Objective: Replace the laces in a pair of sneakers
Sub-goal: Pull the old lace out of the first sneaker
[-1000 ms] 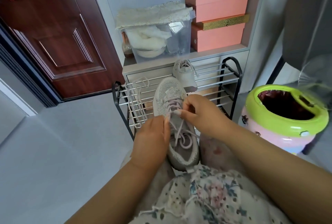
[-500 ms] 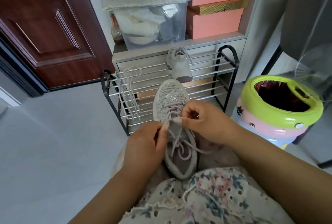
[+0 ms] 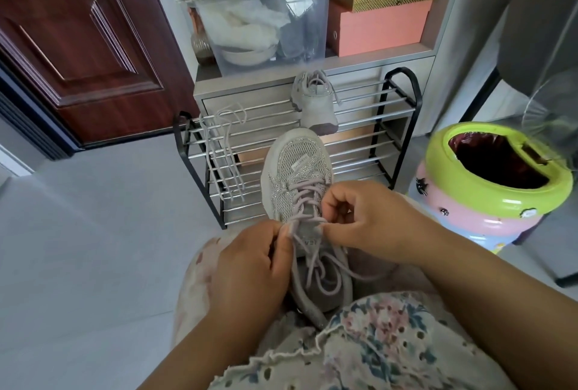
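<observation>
A grey sparkly sneaker [image 3: 297, 167] rests on my lap, toe pointing away from me. Its pale lilac lace [image 3: 308, 194] crosses several eyelets, and the loose ends curl over the shoe's opening [image 3: 325, 283]. My left hand [image 3: 250, 267] pinches the lace at the shoe's left side, near the tongue. My right hand [image 3: 366, 220] pinches the lace at the right side. The second sneaker [image 3: 314, 101] stands on the metal shoe rack [image 3: 397, 114], heel toward me. A loose pale lace [image 3: 223, 145] hangs over the rack's left part.
A green and pink bin [image 3: 497, 183] with a dark liner stands to the right. Behind the rack are a grey cabinet, a clear storage box [image 3: 266, 26] and pink boxes [image 3: 381, 23]. A brown door [image 3: 78, 45] is at left, grey floor beside it.
The view has tilted down and moved closer. My right hand has slid down from the middle eyelets to the tongue area, and both hands now pinch the lace on opposite sides.
</observation>
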Motion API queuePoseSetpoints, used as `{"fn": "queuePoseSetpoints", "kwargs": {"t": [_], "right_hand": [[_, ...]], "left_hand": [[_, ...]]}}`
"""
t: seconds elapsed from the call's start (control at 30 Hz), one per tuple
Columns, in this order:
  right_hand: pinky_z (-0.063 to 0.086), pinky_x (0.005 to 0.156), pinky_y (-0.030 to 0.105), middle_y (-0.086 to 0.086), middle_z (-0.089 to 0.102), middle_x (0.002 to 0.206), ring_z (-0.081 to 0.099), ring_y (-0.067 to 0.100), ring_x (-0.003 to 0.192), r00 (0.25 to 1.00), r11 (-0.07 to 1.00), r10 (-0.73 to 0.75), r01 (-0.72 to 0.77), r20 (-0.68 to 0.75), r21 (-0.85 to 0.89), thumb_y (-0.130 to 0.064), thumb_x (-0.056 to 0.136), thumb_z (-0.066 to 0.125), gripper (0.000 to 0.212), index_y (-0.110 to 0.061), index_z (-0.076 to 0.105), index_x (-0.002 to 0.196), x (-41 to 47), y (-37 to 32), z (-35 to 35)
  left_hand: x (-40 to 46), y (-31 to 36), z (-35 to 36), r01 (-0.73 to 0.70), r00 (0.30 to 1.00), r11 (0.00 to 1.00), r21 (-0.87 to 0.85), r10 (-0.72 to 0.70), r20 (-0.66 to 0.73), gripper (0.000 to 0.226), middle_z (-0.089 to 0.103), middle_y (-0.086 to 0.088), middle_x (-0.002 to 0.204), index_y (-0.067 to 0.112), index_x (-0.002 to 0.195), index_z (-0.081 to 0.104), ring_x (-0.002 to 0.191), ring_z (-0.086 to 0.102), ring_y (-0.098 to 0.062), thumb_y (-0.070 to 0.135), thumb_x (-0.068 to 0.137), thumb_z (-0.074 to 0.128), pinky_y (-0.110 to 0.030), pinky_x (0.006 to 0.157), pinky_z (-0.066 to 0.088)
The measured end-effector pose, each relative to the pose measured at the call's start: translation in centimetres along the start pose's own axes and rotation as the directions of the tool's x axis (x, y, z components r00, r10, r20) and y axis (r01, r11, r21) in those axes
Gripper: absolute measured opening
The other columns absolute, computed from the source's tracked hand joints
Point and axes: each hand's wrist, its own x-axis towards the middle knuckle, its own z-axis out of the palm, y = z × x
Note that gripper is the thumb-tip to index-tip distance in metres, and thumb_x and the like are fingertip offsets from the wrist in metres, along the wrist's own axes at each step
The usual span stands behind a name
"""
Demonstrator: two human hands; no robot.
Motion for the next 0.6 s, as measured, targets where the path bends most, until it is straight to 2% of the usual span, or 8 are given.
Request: {"fn": "queuePoseSetpoints", "kwargs": {"t": [0.17,0.33,0.4,0.5,0.6], "right_hand": [[0.034,0.047,0.011,-0.011,0.052,0.056,0.044,0.002,0.048,1.000,1.000,0.014,-0.014,-0.009,0.022,-0.020,0.075,0.075,0.018,-0.019,0.058,0.069,0.1,0.6,-0.1],[0.036,0.050,0.015,-0.010,0.052,0.059,0.042,0.001,0.051,0.999,0.983,0.019,-0.024,0.029,0.182,-0.016,0.074,0.077,0.019,-0.014,0.058,0.072,0.3,1.0,0.0],[0.033,0.048,0.014,-0.009,0.049,0.057,0.040,0.002,0.050,0.998,0.956,0.041,-0.055,0.055,0.289,-0.012,0.075,0.077,0.020,-0.010,0.057,0.072,0.4,1.2,0.0],[0.029,0.043,0.011,-0.011,0.045,0.051,0.036,0.002,0.046,0.991,0.899,0.100,-0.128,0.089,0.419,-0.007,0.077,0.073,0.018,-0.008,0.057,0.072,0.6,1.3,0.1],[0.026,0.037,0.009,-0.010,0.042,0.049,0.032,0.000,0.040,0.982,0.862,0.152,-0.189,0.115,0.471,-0.004,0.079,0.069,0.017,-0.009,0.055,0.071,0.8,1.3,0.3]], "left_hand": [[0.2,0.2,0.4,-0.002,0.998,1.000,-0.006,0.002,0.060,0.029,0.058,0.008,0.063,0.022,0.077,0.063,0.062,0.053,-0.004,0.040,0.092,0.047,-0.020,0.060,0.041],[0.6,0.6,0.5,0.060,0.998,0.991,-0.118,-0.057,0.032,0.017,0.060,0.009,0.062,0.028,0.075,0.061,0.058,0.056,-0.008,0.043,0.084,0.059,-0.031,0.054,0.048],[0.7,0.6,0.5,0.095,0.995,0.979,-0.179,-0.091,0.027,0.013,0.060,0.010,0.068,0.032,0.077,0.059,0.061,0.056,-0.009,0.045,0.079,0.061,-0.027,0.055,0.048],[1.0,0.9,0.4,0.117,0.993,0.959,-0.259,-0.107,0.055,0.008,0.058,0.007,0.074,0.028,0.074,0.058,0.064,0.054,-0.009,0.035,0.074,0.064,-0.018,0.056,0.044],[1.3,1.4,0.1,0.244,0.968,0.868,-0.432,-0.192,0.161,0.011,0.061,0.003,0.068,0.019,0.075,0.060,0.057,0.051,-0.008,0.021,0.080,0.070,-0.017,0.052,0.043]]}}
